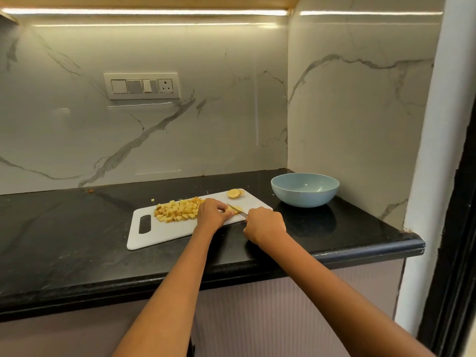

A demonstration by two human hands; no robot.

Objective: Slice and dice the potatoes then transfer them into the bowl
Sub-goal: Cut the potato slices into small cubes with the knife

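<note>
A white cutting board [159, 231] lies on the black counter. On it sits a heap of diced potato [177, 210], and a few round potato slices [235, 193] lie at its far right corner. My left hand [212, 212] pinches a potato piece [236, 208] on the board. My right hand [265, 224] grips a knife [236, 210] by its hidden handle, and the blade lies across that piece. A light blue bowl [305, 189] stands empty to the right of the board.
The black counter [64, 240] ends at a rounded front edge and at a right corner by a marble side wall [355, 112]. A switch panel [141, 85] is on the back wall. A stray potato bit [152, 200] lies behind the board.
</note>
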